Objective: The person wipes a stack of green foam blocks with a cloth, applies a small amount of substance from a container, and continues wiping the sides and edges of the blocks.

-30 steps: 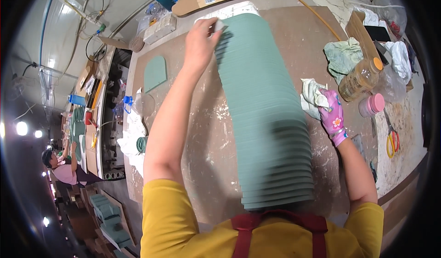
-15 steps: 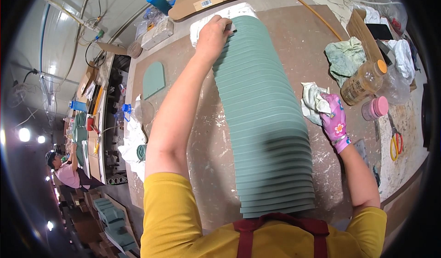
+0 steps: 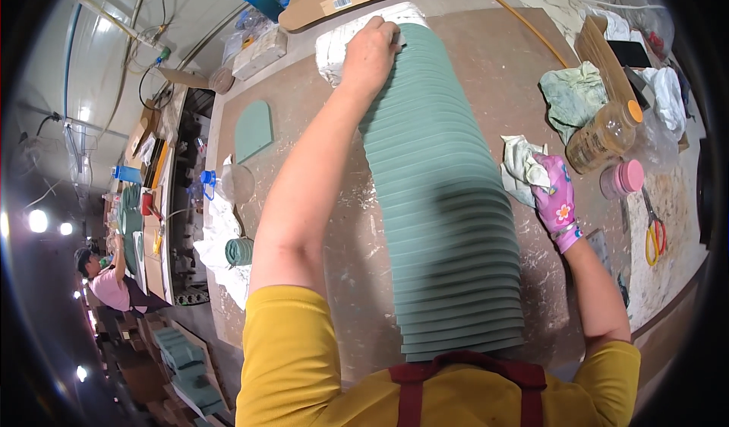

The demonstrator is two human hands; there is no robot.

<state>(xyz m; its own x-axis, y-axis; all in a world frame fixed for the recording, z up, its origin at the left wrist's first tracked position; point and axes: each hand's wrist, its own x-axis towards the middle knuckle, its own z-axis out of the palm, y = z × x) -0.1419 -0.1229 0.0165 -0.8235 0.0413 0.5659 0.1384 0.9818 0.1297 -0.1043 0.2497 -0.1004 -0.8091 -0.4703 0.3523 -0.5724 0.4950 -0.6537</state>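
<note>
The long overlapping row of flat sage-green slabs lies down the middle of the brown, plaster-flecked worktable, running from the person's chest to the far edge; the bare left hand rests on the farthest slab, fingers together and curled over its top edge beside a lumpy white cloth; the right hand, in a pink flowered glove, is clamped on a crumpled pale rag just right of the row. Judged from this, the step in hand is steadying or pressing the far end of the row while the rag is held ready; the next move would call for a light, even touch, since the slabs lean on one another and a push could shift the whole row.

On the table: a single arched green slab to the left, a clear amber-tinted jar, a pink lidded pot, yellow-handled scissors; a seated person works far left in a dim workshop.
</note>
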